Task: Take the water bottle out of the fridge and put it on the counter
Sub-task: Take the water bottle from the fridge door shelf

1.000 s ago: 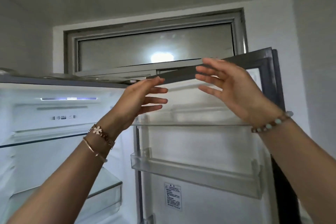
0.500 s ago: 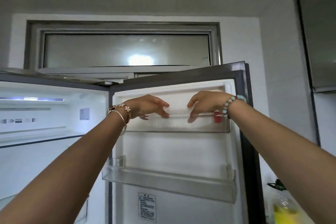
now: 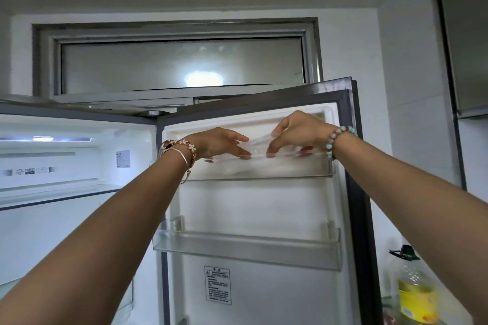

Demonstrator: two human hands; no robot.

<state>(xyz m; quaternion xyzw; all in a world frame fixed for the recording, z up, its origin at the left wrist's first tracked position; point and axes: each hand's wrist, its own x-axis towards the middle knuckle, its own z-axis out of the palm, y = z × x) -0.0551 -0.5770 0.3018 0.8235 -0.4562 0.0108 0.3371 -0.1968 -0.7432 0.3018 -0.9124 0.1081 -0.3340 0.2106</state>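
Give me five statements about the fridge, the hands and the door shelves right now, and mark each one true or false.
1. The fridge door is open. True.
2. Both the left hand and the right hand reach into the top door shelf. True.
3. The lower door shelf is packed with jars. False: nothing shows in it.
4. A bottle with a yellow label stands right of the fridge. True.
5. The right wrist is bare. False: it wears a beaded bracelet.
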